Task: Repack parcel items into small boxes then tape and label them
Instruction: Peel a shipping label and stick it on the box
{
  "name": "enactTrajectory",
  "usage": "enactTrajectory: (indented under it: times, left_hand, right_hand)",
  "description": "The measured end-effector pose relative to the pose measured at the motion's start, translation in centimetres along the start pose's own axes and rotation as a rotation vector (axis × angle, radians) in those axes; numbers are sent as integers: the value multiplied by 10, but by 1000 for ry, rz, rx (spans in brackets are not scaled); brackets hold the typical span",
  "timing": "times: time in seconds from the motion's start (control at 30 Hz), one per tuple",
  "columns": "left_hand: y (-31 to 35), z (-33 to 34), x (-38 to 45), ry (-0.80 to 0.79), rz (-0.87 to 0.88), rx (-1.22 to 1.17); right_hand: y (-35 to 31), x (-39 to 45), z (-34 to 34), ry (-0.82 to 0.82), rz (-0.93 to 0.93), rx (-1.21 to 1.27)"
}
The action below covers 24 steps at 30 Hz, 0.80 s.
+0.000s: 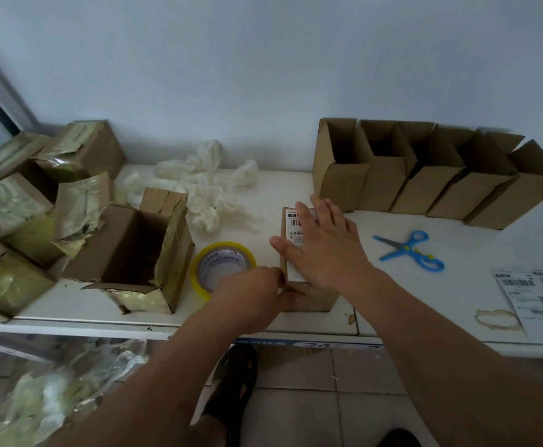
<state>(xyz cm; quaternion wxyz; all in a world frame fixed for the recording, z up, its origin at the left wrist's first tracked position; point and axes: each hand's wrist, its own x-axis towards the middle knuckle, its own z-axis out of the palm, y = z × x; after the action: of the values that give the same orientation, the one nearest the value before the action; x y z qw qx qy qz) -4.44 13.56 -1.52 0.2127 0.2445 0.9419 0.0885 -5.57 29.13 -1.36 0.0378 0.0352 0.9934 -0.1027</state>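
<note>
Both hands meet on one small box [309, 295] near the front edge of the white table [392, 304]. It lies on its side with its long axis running away from the person, dead ahead and between the two arms. Whatever comes next turns on that line: the white shipping label [296, 240] runs lengthwise along the box's top face, so smoothing it would go along the same axis.

Right hand [325, 246] lies flat over the label, fingers straight and spread, palm pressing down — open, holding nothing. Left hand [257, 291] is at the box's near left corner, fingers curled in what looks like a pinch on the edge of the box; exactly what the fingertips grip is hidden. By my reading the label is being pressed on, so this box is close to done.

Five empty open boxes [418, 175] stand in a row at the back right, well apart from the hands. Torn old parcels [80, 221] crowd the left. A tape roll [223, 262] sits just beside the left hand; blue scissors [408, 251] and spare label sheets [534, 295] lie to the right.
</note>
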Motion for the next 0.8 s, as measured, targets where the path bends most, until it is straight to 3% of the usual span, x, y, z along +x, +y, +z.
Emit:
enactTrajectory:
  times: [0.17,0.33,0.5,0.8]
  left_hand:
    - [0,8,5,2,10,43]
    - [2,17,12,1,21,-23]
    - [3,31,17,-6,-6,-176]
    - [15,29,9,118,87,-322]
  right_hand:
    - [6,-13,5,-15,85,174]
    - [12,-20,8,120,269,716]
    - [24,-34,21,-131,521,1083]
    - [39,-68,2,-315,454,1350]
